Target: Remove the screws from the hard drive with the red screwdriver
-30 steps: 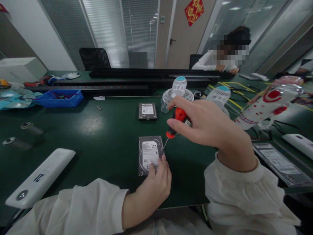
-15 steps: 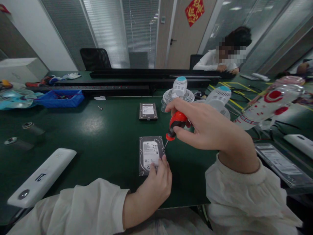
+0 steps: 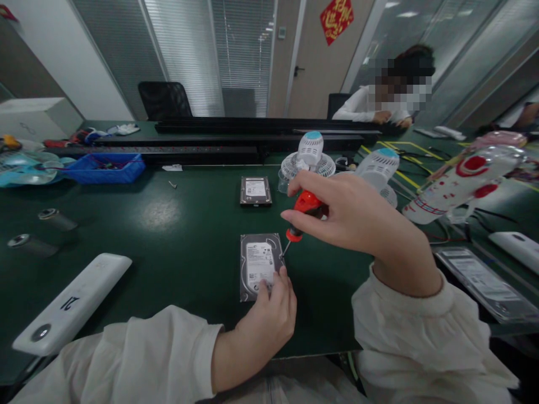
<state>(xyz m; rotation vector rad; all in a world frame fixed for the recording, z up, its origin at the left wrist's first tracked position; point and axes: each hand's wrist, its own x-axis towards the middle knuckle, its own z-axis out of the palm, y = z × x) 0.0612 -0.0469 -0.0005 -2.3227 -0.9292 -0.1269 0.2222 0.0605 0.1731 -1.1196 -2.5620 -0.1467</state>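
Observation:
On the green table in front of me lies a hard drive (image 3: 258, 262), label side up. My left hand (image 3: 270, 314) grips its lower right corner, thumb on the top and fingers along the right edge. In my right hand (image 3: 347, 213) is a red and black screwdriver (image 3: 308, 203), tilted, its tip touching the drive's right edge near the middle. The fingers curl around the handle, with the thumb and index finger loosely apart. Any screw under the tip is too small to make out. Farther back lies a second, smaller-looking hard drive (image 3: 255, 192).
A white power-bank-like device (image 3: 80, 303) lies left, near two metal cylinders (image 3: 56, 219). Behind are a blue tray (image 3: 105, 169) and a small screw-like piece (image 3: 172, 184). White handheld fans (image 3: 310, 151), a patterned bottle (image 3: 458, 179) and a bagged drive (image 3: 488, 280) are right. A person sits across.
My right thumb has lifted off the lower handle and stretched out to the left, and the fingers have shifted around the screwdriver. My left hand and the drive stay put.

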